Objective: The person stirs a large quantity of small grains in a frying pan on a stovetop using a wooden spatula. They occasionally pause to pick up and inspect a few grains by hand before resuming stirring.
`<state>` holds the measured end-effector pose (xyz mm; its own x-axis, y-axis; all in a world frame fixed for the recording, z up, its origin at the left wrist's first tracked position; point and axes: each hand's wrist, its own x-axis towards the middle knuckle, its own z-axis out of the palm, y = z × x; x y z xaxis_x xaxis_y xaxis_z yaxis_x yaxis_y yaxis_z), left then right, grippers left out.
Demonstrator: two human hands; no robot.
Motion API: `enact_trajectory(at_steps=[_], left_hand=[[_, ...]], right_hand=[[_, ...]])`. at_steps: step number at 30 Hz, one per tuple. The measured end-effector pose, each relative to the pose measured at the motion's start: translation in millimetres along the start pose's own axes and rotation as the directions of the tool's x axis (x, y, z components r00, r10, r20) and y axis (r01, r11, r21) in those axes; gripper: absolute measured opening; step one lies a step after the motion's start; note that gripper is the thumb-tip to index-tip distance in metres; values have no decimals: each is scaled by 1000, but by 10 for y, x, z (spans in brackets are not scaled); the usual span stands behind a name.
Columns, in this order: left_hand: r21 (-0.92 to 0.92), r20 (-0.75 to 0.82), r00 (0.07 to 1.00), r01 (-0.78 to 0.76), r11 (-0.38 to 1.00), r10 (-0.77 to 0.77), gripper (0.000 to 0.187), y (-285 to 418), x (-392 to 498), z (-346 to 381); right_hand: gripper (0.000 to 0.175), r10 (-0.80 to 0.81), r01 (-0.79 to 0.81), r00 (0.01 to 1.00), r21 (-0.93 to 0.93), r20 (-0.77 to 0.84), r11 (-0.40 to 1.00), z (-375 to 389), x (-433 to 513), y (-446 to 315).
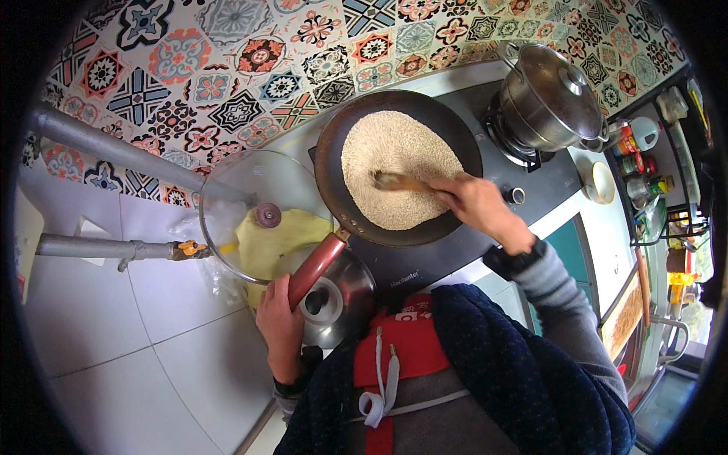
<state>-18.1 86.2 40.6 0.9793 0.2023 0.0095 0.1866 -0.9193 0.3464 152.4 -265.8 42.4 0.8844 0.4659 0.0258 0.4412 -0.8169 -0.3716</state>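
Observation:
A dark frying pan (467, 136) sits on the black gas hob (392, 264) and holds a broad heap of small pale grains or seeds (378, 139). My left hand (280, 324) is closed around the pan's red handle (317, 267). With my right hand (475, 207) I grip a wooden-looking spatula or spoon (410, 183) over the pan's right side. Its head is partly sunk in the grains near the middle, so its exact shape is hidden.
Right of the pan, a lidded steel pot (532, 105) stands on the other burner, with a bowl (600, 182) beyond it. A large glass lid (227, 199) and a metal lid (341, 318) lie at the left. A grey pipe (119, 142) runs along the left; a rack with bottles and jars (637, 244) is far right.

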Motion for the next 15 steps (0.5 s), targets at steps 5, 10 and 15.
enact_trajectory(at_steps=[5, 10, 15], left_hand=[[25, -46, 997, -53, 998, 54, 41, -21, -4, 26], [12, -40, 997, -59, 998, 59, 42, -24, -1, 11], [29, -42, 998, -38, 999, 39, 42, -8, -19, 10]], right_hand=[[20, 100, -103, 991, 26, 85, 994, -689, -613, -14], [23, 61, -61, 998, 54, -5, 997, -202, -283, -36], [35, -3, -12, 968, -57, -253, 998, 310, 510, 185]])
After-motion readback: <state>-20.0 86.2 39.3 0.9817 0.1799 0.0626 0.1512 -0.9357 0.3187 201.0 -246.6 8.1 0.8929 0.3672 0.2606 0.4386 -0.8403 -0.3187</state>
